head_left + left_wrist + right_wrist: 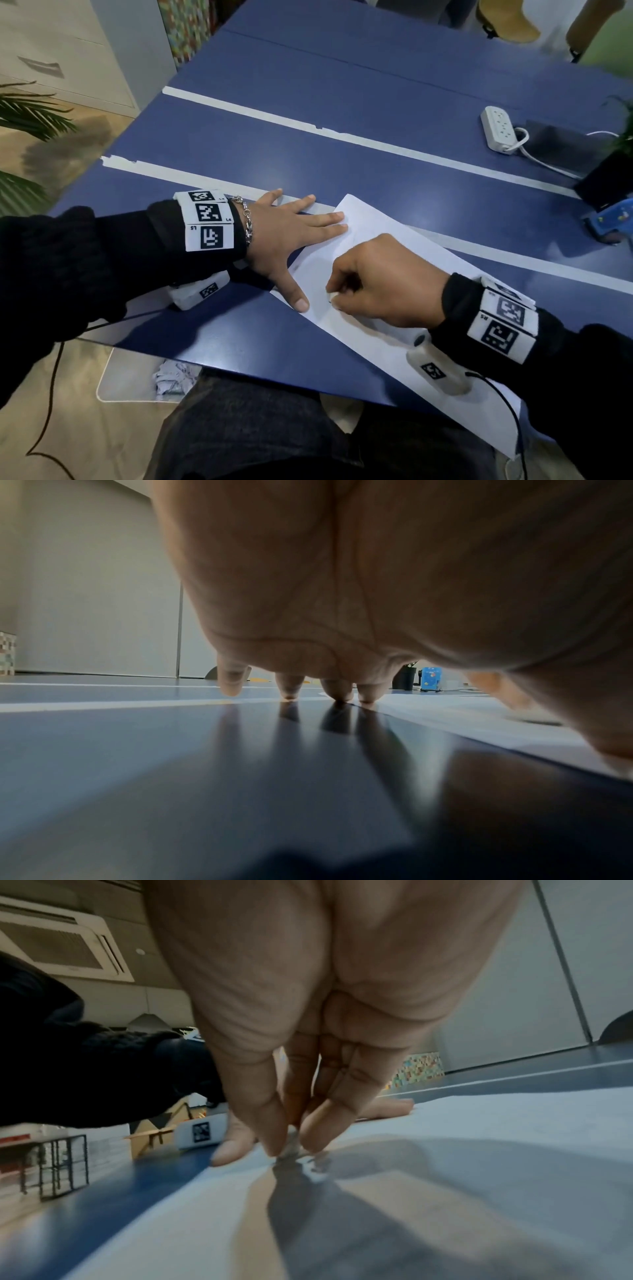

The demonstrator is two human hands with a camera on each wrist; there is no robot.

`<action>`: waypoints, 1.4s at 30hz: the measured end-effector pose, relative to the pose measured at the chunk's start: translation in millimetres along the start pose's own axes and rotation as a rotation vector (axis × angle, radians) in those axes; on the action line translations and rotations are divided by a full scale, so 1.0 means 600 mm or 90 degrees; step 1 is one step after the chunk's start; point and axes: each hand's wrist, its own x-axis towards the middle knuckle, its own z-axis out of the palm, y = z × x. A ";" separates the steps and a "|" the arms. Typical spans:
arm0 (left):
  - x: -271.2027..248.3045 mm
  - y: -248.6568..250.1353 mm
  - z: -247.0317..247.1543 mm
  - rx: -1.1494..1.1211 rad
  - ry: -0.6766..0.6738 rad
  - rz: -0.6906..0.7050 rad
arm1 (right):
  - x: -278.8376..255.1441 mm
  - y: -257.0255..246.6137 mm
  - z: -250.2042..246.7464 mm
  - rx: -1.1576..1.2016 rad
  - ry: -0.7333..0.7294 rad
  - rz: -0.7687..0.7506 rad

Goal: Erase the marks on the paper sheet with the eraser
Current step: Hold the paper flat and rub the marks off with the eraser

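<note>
A white paper sheet (pixel 370 240) lies slanted on the blue table (pixel 308 144), its near end reaching past the table's front edge. My left hand (pixel 291 236) lies flat with fingers spread, fingertips and thumb pressing the sheet's left edge; the left wrist view shows its fingertips (pixel 337 693) touching the surface. My right hand (pixel 373 281) is curled and pinches a small white eraser (pixel 333 297) against the paper. In the right wrist view the eraser (pixel 290 1146) shows between thumb and fingers (pixel 318 1131), touching the sheet (pixel 479 1150). Any marks under the hand are hidden.
Two white tape strips (pixel 342 135) run across the table. A white power strip (pixel 496 128) with its cord lies at the far right, beside a dark pot (pixel 606 181) and a blue device (pixel 606 222). Floor and a plant (pixel 24 116) lie to the left.
</note>
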 end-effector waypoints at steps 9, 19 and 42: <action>0.001 -0.002 0.002 0.005 -0.003 0.003 | 0.002 0.005 0.001 -0.006 0.052 0.027; 0.004 -0.007 0.005 0.005 -0.011 0.005 | 0.002 0.015 -0.002 -0.015 0.077 0.080; 0.002 -0.003 0.000 -0.013 -0.005 0.004 | 0.032 0.004 -0.008 -0.073 0.089 0.079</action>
